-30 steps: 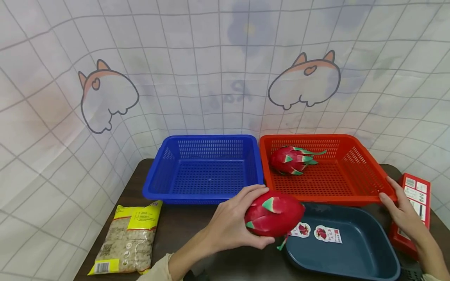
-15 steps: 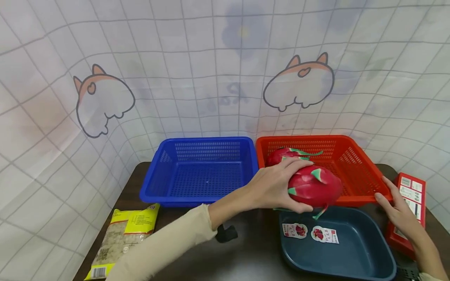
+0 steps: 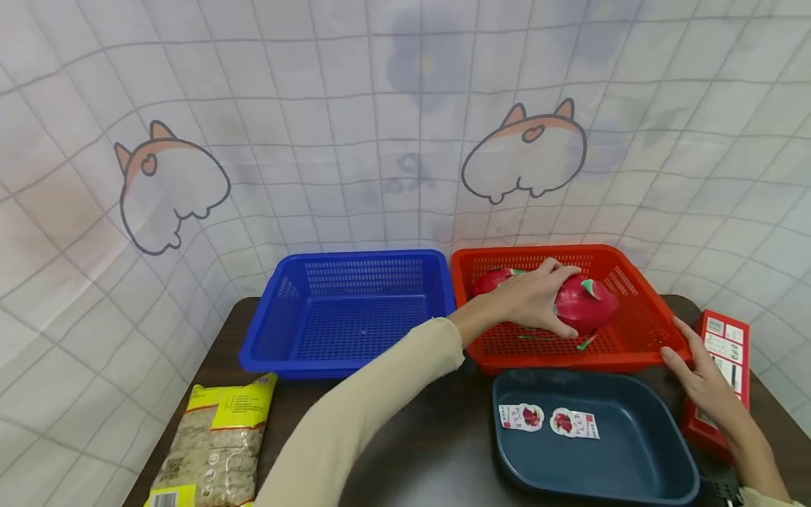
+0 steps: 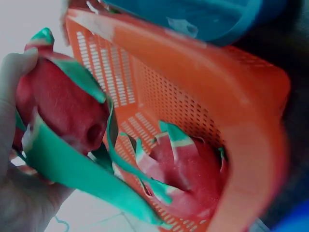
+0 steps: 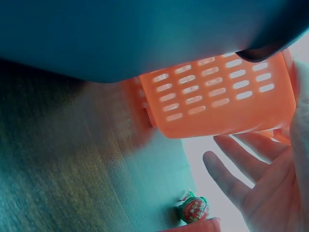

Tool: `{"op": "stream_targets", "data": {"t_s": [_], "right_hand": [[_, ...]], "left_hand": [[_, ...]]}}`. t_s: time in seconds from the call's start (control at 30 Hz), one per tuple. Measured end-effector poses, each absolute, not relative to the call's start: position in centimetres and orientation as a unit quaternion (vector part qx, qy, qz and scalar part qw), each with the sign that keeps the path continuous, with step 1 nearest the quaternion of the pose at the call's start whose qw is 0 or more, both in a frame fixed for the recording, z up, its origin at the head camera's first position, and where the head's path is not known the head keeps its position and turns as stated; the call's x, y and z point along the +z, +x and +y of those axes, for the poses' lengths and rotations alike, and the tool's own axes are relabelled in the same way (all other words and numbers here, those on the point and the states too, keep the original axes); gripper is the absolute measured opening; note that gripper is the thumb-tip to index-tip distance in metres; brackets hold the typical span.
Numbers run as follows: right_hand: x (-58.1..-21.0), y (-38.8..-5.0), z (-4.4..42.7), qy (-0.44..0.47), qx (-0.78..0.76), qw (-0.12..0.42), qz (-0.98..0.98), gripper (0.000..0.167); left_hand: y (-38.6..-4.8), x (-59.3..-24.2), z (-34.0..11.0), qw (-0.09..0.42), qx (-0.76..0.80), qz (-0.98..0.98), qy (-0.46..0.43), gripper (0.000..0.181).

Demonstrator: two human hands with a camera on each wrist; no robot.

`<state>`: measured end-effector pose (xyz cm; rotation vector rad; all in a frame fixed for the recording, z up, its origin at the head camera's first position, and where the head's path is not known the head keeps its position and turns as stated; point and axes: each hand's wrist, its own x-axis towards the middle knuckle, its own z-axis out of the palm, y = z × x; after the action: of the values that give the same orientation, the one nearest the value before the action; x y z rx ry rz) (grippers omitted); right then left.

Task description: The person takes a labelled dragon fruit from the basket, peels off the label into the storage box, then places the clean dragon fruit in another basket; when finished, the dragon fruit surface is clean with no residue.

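My left hand [image 3: 537,299] grips a red dragon fruit [image 3: 588,308] with green-tipped scales, holding it above the red perforated basket [image 3: 633,360]. In the left wrist view this dragon fruit [image 4: 63,101] is close up, its long green leaves hanging down. A second dragon fruit [image 4: 190,169] lies inside the basket on its left side; in the head view my arm partly covers it. My right hand [image 3: 709,384] holds the basket's front right corner between thumb and forefinger. Its other fingers [image 5: 241,159] are spread beyond the corner in the right wrist view.
A blue basket [image 3: 345,369] stands left of the red one. In front lies a dark blue tub [image 3: 595,468] with two fruit stickers inside. A yellow-labelled bag [image 3: 212,443] is at the left, a red box [image 3: 725,352] at the right. Behind hangs a checked curtain [image 3: 342,141].
My left hand has carried the dragon fruit right and away from me, from before the baskets to over the red basket. The right hand stays at the basket's corner.
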<state>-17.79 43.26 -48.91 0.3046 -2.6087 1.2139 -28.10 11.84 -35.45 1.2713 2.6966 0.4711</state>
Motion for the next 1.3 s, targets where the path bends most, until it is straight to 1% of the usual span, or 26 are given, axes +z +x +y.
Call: {"op": "stream_targets", "data": {"t_s": [0.13, 0.33, 0.5, 0.7, 0.9, 1.07, 1.3], "right_hand": [[-48.7, -18.1, 43.4, 0.100, 0.418, 0.122, -0.895, 0.067], [-48.9, -18.0, 43.2, 0.098, 0.423, 0.120, -0.893, 0.068], [-49.0, -18.2, 43.0, 0.106, 0.429, 0.124, -0.888, 0.067], [-49.2, -18.3, 43.3, 0.098, 0.423, 0.123, -0.892, 0.067], [-49.0, -18.1, 43.5, 0.093, 0.421, 0.126, -0.893, 0.067], [-49.0, -18.0, 43.6, 0.093, 0.419, 0.124, -0.895, 0.067], [-49.1, -18.0, 43.4, 0.093, 0.423, 0.122, -0.893, 0.067]], "left_hand": [[-29.3, -36.1, 13.6, 0.092, 0.128, 0.898, 0.412, 0.101], [-30.4, -37.8, 15.0, 0.128, 0.116, 0.896, 0.409, 0.095], [-31.1, -38.7, 15.1, 0.136, 0.117, 0.900, 0.397, 0.094], [-31.5, -39.1, 15.3, 0.155, 0.071, 0.904, 0.392, 0.094], [-31.3, -38.8, 15.7, 0.152, 0.032, 0.906, 0.395, 0.092], [-31.4, -38.7, 16.0, 0.166, 0.023, 0.906, 0.389, 0.081], [-31.4, -38.8, 16.0, 0.208, 0.012, 0.917, 0.339, 0.070]]}}
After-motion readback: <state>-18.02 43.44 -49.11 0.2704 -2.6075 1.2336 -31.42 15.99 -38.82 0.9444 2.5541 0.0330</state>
